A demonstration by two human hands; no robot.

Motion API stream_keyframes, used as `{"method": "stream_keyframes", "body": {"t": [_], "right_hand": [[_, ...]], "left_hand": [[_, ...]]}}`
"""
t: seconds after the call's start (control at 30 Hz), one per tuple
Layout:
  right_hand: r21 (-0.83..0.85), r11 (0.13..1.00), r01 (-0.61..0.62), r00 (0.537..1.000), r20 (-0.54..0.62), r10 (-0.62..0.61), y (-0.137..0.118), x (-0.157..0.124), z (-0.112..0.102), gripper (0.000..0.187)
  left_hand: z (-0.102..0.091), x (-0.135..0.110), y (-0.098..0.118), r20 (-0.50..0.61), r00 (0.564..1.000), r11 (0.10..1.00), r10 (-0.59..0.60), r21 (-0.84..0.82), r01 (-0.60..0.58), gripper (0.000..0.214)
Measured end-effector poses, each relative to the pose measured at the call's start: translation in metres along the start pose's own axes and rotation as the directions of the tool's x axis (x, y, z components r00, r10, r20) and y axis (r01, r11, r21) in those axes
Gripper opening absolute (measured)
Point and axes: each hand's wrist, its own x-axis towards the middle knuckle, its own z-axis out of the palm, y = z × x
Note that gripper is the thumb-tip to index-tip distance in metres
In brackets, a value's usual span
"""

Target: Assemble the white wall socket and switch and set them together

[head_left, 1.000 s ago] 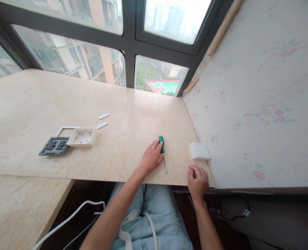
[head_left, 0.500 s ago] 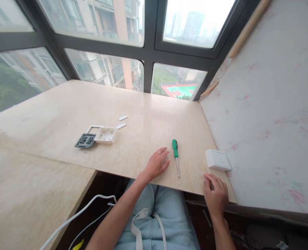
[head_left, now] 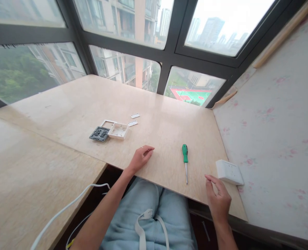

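Observation:
My left hand [head_left: 140, 158] rests on the beige tabletop [head_left: 75, 104] near its front edge, fingers loosely stretched and holding nothing. A green-handled screwdriver [head_left: 185, 160] lies to its right, apart from the hand, with its shaft pointing toward me. My right hand [head_left: 218, 201] sits at the front right edge with its fingers partly curled and apart, nothing seen in it. Just beyond it a white wall socket [head_left: 229, 172] lies against the flowered wall [head_left: 279, 139].
Farther left on the table lie a dark grey switch module [head_left: 99, 133], a white back box [head_left: 118, 130], a white frame [head_left: 108, 122] and two small white strips [head_left: 133, 119]. A lower beige surface [head_left: 26, 180] sits at the left, with a white cable [head_left: 65, 213] below. Windows run along the back.
My left hand let go of the screwdriver's green handle and drew away to the left. The view turned leftward. My right hand stayed at the table's front edge.

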Motion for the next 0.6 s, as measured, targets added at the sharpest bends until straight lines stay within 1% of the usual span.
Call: {"method": "stream_keyframes", "body": {"t": [0.1, 0.13, 0.17, 0.23, 0.3, 0.33, 0.37, 0.4, 0.43, 0.47, 0.5, 0.53, 0.57, 0.6], "right_hand": [[0.115, 0.991, 0.074, 0.994, 0.073, -0.083, -0.045, 0.028, 0.026, 0.022], [0.171, 0.976, 0.133, 0.983, 0.100, -0.151, -0.063, 0.040, 0.038, 0.020], [0.229, 0.953, 0.198, 0.966, 0.118, -0.229, -0.082, 0.051, 0.051, 0.018], [0.330, 0.893, 0.306, 0.916, 0.153, -0.371, -0.121, 0.074, 0.084, 0.018], [0.416, 0.834, 0.363, 0.847, 0.225, -0.481, -0.160, 0.092, 0.124, 0.019], [0.458, 0.808, 0.371, 0.806, 0.273, -0.525, -0.179, 0.099, 0.147, 0.019], [0.495, 0.784, 0.375, 0.750, 0.335, -0.570, -0.196, 0.104, 0.170, 0.023], [0.514, 0.762, 0.393, 0.686, 0.388, -0.615, -0.212, 0.108, 0.193, 0.028], [0.509, 0.747, 0.428, 0.603, 0.455, -0.655, -0.226, 0.110, 0.215, 0.038], [0.480, 0.744, 0.465, 0.525, 0.528, -0.668, -0.238, 0.111, 0.236, 0.048], [0.430, 0.751, 0.501, 0.453, 0.609, -0.651, -0.249, 0.110, 0.255, 0.059], [0.376, 0.755, 0.537, 0.391, 0.682, -0.618, -0.257, 0.109, 0.272, 0.070], [0.363, 0.754, 0.548, 0.365, 0.707, -0.606, -0.264, 0.107, 0.286, 0.078], [0.354, 0.752, 0.556, 0.349, 0.722, -0.597, -0.268, 0.105, 0.297, 0.082]], "left_hand": [[-0.004, 0.000, -0.001, -0.065, 0.995, 0.995, -0.075, -0.072, 0.071, 0.021], [-0.003, 0.000, -0.001, -0.071, 0.994, 0.994, -0.081, -0.076, 0.076, 0.021], [-0.002, 0.000, 0.000, -0.077, 0.994, 0.995, -0.083, -0.070, 0.078, 0.021], [0.002, 0.000, 0.000, -0.074, 0.994, 0.996, -0.078, -0.059, 0.073, 0.019], [0.004, 0.001, -0.001, -0.071, 0.995, 0.997, -0.067, -0.054, 0.064, 0.018], [0.005, 0.001, -0.002, -0.072, 0.995, 0.997, -0.066, -0.051, 0.062, 0.017], [0.006, 0.001, -0.003, -0.075, 0.995, 0.997, -0.068, -0.047, 0.064, 0.016], [0.006, 0.001, -0.003, -0.075, 0.995, 0.997, -0.071, -0.042, 0.068, 0.015], [0.006, 0.000, -0.004, -0.077, 0.994, 0.997, -0.074, -0.037, 0.072, 0.015], [0.007, 0.000, -0.004, -0.076, 0.994, 0.997, -0.075, -0.031, 0.073, 0.015], [0.007, -0.001, -0.005, -0.080, 0.994, 0.997, -0.076, -0.025, 0.074, 0.015], [0.007, -0.001, -0.005, -0.084, 0.993, 0.997, -0.079, -0.020, 0.077, 0.015], [0.006, -0.002, -0.005, -0.087, 0.993, 0.997, -0.082, -0.016, 0.081, 0.015], [0.006, -0.002, -0.005, -0.088, 0.993, 0.996, -0.085, -0.015, 0.084, 0.015]]}}
